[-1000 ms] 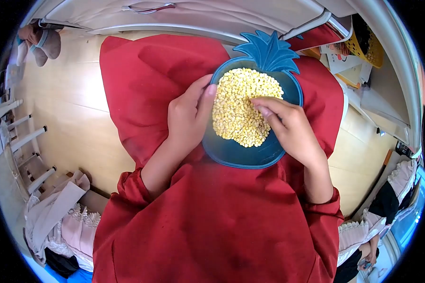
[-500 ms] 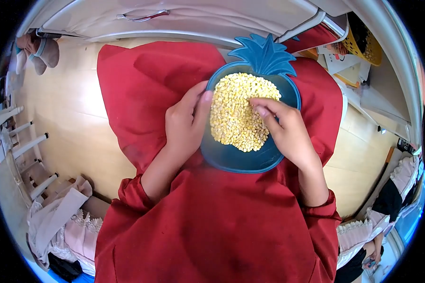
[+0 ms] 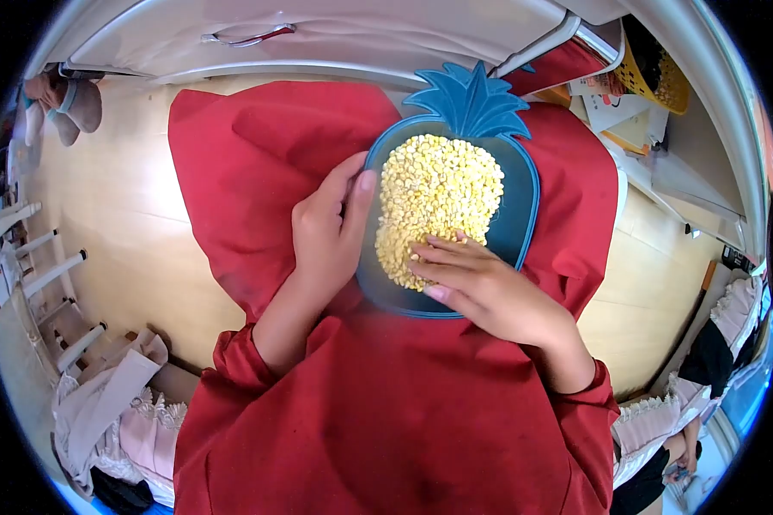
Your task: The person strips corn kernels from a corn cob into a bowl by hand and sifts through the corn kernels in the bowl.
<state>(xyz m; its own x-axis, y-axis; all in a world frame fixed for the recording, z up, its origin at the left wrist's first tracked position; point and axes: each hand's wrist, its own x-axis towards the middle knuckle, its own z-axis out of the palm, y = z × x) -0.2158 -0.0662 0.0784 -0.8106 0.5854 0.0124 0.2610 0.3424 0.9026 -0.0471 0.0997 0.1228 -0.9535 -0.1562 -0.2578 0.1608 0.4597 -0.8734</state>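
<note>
A blue pineapple-shaped tray (image 3: 531, 202) with a leafy top rests on the red cloth over my lap. Yellow corn kernels (image 3: 442, 180) lie heaped in its middle and left side. My left hand (image 3: 328, 225) grips the tray's left rim, thumb on top and fingers mostly hidden beneath or behind the edge. At the lower part of the heap, my right hand (image 3: 494, 292) lies palm down with its fingers stretched out and slightly apart. Its fingertips touch the kernels, and a few show around and on them.
Ahead stands a pale cabinet front (image 3: 335, 39) with a metal handle. A yellow basket (image 3: 666, 77) and papers (image 3: 614, 107) sit at upper right. White chair legs (image 3: 51, 273) are at left. Another person's hand (image 3: 687, 463) shows at lower right.
My right hand has moved down and slightly left across the kernels, opening from a pinch to outstretched fingers. Kernels have shifted toward the tray's lower left. My left hand keeps its grip.
</note>
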